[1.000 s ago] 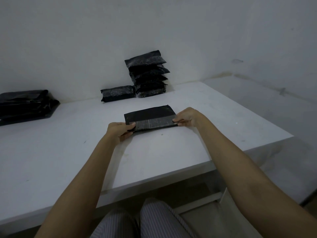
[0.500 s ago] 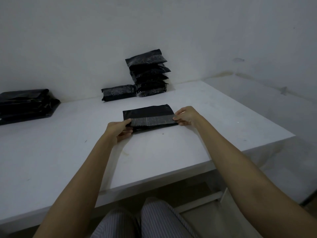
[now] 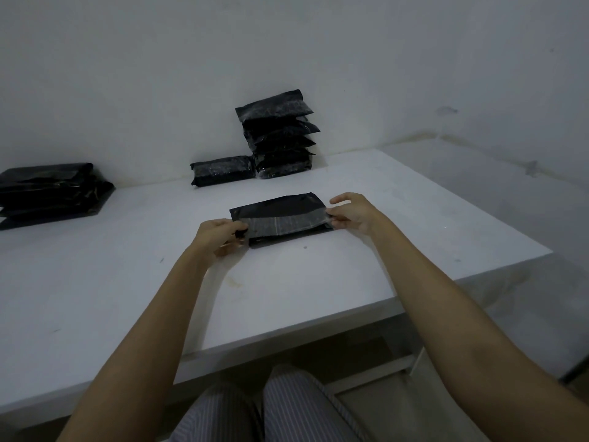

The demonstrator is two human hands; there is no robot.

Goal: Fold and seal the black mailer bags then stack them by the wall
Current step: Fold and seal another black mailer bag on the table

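Nearest the camera, striped trousers point(image 3: 271, 409) show below the front edge of the white table point(image 3: 287, 298). On the table, in front of the person, lies the black mailer bag point(image 3: 277, 208), and everything else is placed from it. A greyish flap point(image 3: 287, 223) lies folded over the bag's near part. The left hand point(image 3: 216, 234) is at the bag's left end, its fingers curled and pinching the flap's left corner. The right hand point(image 3: 353, 212) is at the bag's right end, its thumb and fingers pinching the flap's right corner. Both forearms reach from the near edge of the table toward the bag.

Beyond the bag, against the wall point(image 3: 287, 43), stands a stack of sealed black bags point(image 3: 280, 135), piled several high. Just left of that stack, touching it, a single sealed bag point(image 3: 221, 170) lies on the table. Far to the left of the bag being held, also near the wall, sits a pile of flat black bags point(image 3: 47, 193). To the bag's right, past the table's right edge, a pale floor meets the wall.
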